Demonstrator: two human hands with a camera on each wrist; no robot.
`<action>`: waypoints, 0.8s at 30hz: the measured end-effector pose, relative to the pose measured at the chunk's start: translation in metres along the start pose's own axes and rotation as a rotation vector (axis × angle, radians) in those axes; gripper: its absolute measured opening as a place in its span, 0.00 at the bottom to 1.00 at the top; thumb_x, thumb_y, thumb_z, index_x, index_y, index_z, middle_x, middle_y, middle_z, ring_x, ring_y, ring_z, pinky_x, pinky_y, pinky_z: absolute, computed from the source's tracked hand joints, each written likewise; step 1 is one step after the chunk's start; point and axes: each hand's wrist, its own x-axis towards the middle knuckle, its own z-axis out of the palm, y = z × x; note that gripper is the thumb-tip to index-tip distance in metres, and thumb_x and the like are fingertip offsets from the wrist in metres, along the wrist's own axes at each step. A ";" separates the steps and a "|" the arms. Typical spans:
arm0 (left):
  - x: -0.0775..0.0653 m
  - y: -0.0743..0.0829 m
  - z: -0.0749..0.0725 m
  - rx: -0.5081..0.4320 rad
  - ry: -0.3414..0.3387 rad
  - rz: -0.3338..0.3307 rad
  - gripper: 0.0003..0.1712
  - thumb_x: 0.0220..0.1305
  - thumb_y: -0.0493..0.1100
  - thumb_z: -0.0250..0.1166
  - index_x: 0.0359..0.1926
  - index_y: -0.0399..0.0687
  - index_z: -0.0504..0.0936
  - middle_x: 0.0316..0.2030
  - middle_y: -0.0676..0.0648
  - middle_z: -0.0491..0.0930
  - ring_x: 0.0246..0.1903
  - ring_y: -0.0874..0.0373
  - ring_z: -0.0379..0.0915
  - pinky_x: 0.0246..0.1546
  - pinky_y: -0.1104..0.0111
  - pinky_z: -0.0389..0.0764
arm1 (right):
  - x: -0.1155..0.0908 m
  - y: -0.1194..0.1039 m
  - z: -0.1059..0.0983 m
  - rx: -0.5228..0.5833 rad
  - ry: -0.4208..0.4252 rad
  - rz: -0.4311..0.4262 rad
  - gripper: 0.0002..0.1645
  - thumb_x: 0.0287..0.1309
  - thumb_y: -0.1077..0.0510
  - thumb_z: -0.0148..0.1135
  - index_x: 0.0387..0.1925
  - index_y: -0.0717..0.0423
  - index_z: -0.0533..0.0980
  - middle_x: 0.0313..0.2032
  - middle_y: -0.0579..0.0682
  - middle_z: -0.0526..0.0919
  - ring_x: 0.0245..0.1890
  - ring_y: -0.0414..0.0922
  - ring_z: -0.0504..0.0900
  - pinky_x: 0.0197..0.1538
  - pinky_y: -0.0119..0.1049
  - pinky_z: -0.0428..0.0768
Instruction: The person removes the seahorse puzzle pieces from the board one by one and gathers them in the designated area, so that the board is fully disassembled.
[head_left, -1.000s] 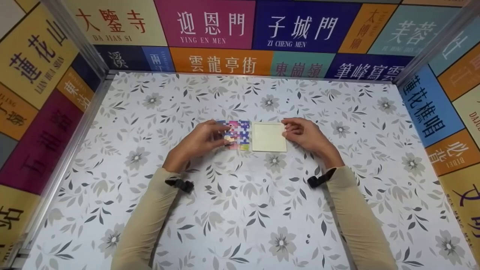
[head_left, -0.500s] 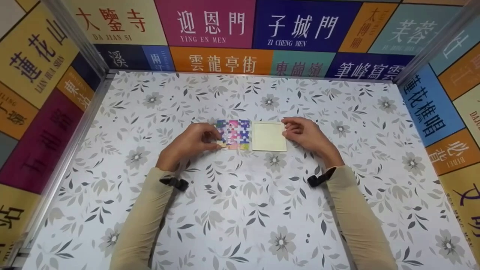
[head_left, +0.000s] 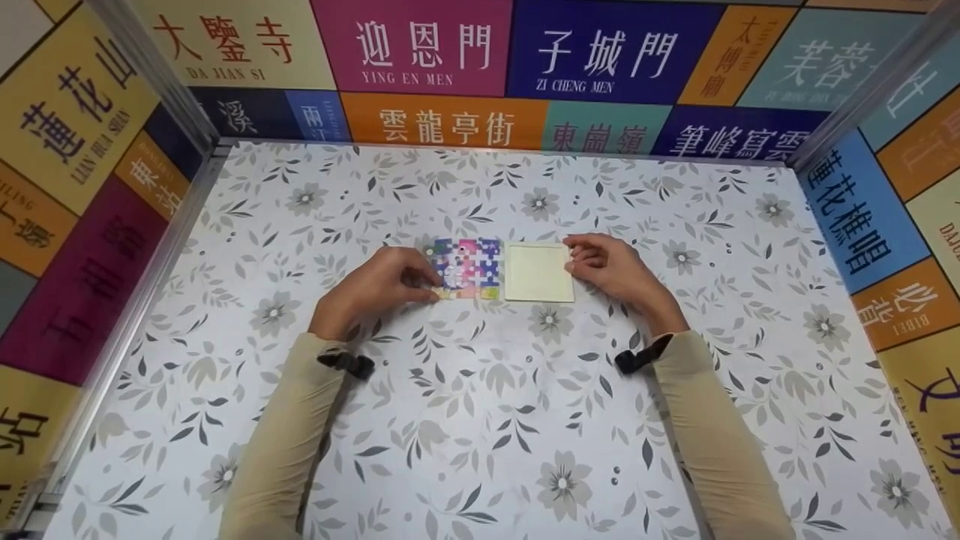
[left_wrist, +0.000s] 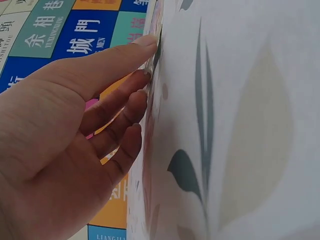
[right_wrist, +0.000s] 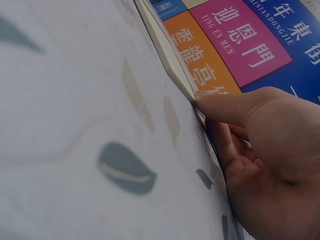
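Note:
In the head view, a small colourful jigsaw puzzle [head_left: 469,268] lies flat on the patterned tabletop. Close to its right side is a pale yellow square puzzle tray [head_left: 538,273] with a raised border. My left hand [head_left: 379,289] is at the puzzle's left edge, thumb and fingertips against it, fingers loosely bent. The left wrist view shows that hand [left_wrist: 75,120] side-on with its thumb extended; the puzzle is barely visible there. My right hand [head_left: 615,274] touches the tray's right edge. In the right wrist view its thumb [right_wrist: 220,106] rests against the tray's edge [right_wrist: 167,55].
A white tabletop [head_left: 480,420] with grey flowers and leaves carries everything. Panels with coloured signs [head_left: 420,49] stand along the back and both sides. A black band [head_left: 346,364] sits on the left wrist, another band [head_left: 643,355] on the right.
My left hand has drawn back leftward from over the puzzle to its left edge, uncovering more of the picture. The right hand and the tray have stayed in place.

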 end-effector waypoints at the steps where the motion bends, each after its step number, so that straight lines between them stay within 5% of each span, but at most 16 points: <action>1: 0.000 0.000 0.000 0.001 -0.003 0.002 0.12 0.62 0.39 0.81 0.47 0.48 0.94 0.45 0.49 0.91 0.47 0.53 0.86 0.53 0.56 0.86 | 0.000 0.000 0.000 0.000 0.001 -0.001 0.31 0.71 0.58 0.72 0.72 0.56 0.77 0.57 0.61 0.83 0.50 0.40 0.84 0.52 0.20 0.81; 9: 0.001 0.001 0.001 0.012 -0.006 -0.018 0.12 0.62 0.40 0.82 0.47 0.49 0.94 0.45 0.49 0.91 0.48 0.53 0.85 0.54 0.57 0.85 | 0.000 0.001 -0.001 -0.015 0.000 -0.006 0.30 0.72 0.56 0.72 0.71 0.54 0.78 0.56 0.58 0.84 0.50 0.39 0.85 0.53 0.21 0.82; 16: 0.005 0.001 0.001 0.028 0.023 0.043 0.09 0.70 0.45 0.77 0.47 0.50 0.94 0.43 0.49 0.90 0.40 0.54 0.83 0.43 0.63 0.82 | 0.000 0.000 0.000 0.013 -0.017 -0.002 0.31 0.72 0.56 0.72 0.72 0.55 0.77 0.59 0.61 0.82 0.50 0.39 0.84 0.53 0.20 0.81; 24: 0.015 0.003 0.004 0.078 0.092 -0.009 0.08 0.74 0.45 0.72 0.48 0.50 0.94 0.41 0.51 0.88 0.40 0.56 0.82 0.45 0.62 0.83 | -0.001 0.003 0.001 0.017 -0.003 0.000 0.31 0.71 0.57 0.72 0.73 0.56 0.77 0.59 0.62 0.82 0.50 0.38 0.83 0.52 0.19 0.80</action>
